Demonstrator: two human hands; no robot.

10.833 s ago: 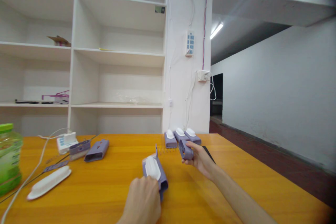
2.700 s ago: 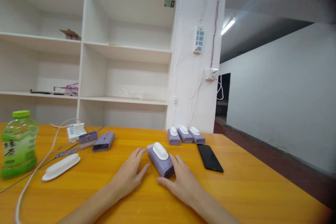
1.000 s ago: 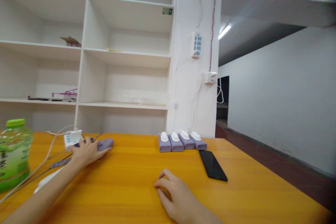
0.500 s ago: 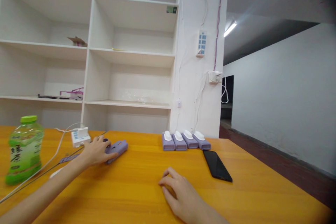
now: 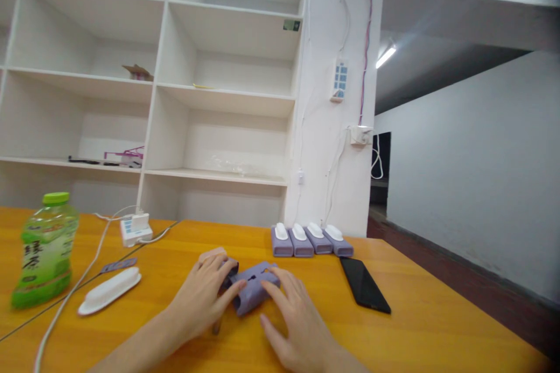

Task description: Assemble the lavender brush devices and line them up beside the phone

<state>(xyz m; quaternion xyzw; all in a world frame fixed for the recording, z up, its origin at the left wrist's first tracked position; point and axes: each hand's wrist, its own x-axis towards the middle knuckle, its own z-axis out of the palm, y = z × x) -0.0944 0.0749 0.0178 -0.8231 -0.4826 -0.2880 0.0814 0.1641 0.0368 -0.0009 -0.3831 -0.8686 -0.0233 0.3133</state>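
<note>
A purple, hollow box-like casing (image 5: pixel 254 291) with slots in its top lies near the middle of the table. My left hand (image 5: pixel 201 297) is closed on its left end, thumb on the near side; a dark part and a pinkish piece (image 5: pixel 213 254) show behind the fingers. My right hand (image 5: pixel 300 317) has its fingers apart, fingertips at the casing's right end and thumb off it. To the left lie a white oval-topped piece (image 5: pixel 110 290) and a flat purple piece with cut-outs (image 5: pixel 118 266).
Several purple casings with white tops (image 5: pixel 304 243) stand in a row at the back. A black phone (image 5: pixel 365 285) lies at right. A green bottle (image 5: pixel 46 256), a white power strip (image 5: pixel 133 228) and a white cable (image 5: pixel 94 262) occupy the left. White shelves (image 5: pixel 219 175) rise behind the table.
My left hand has brought the purple casing from the left to the middle, in front of my right hand. My right hand's fingers have opened and reached its end. The white piece is uncovered.
</note>
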